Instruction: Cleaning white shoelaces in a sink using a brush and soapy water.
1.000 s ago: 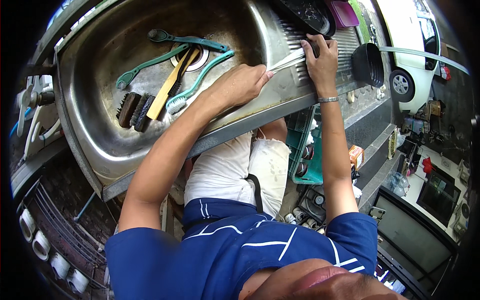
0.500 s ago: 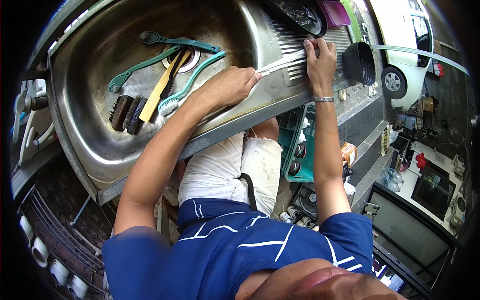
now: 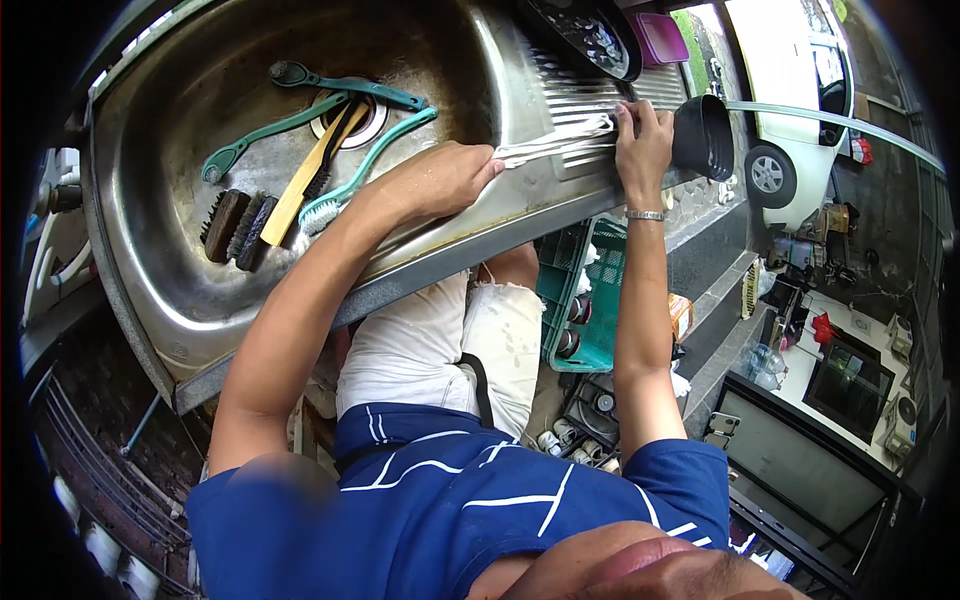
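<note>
**White Strips on the Sink Drainboard**

Head view. The white strips [image 3: 555, 140] lay flat across the ribbed drainboard [image 3: 575, 95] of the steel sink [image 3: 180, 300], running between both hands. The left hand [image 3: 445, 180] rested at the near end of the strips, fingers [image 3: 485, 170] extended and held together, pressing down at the strip ends. The right hand [image 3: 640, 140] rested on the far end, fingers curled down onto the strips; whether they pinched the strips or only pressed on them could not be told. A metal bracelet [image 3: 645, 214] sat on the right wrist.

In the basin lay a green-handled brush [image 3: 365, 165], two green tools [image 3: 290, 120], a wooden-handled tool [image 3: 305, 180] and two dark scrub brushes [image 3: 235, 225], near the drain. A black cup [image 3: 705, 135] stood just beside the right hand. A green crate [image 3: 590, 300] sat below the sink edge.
</note>
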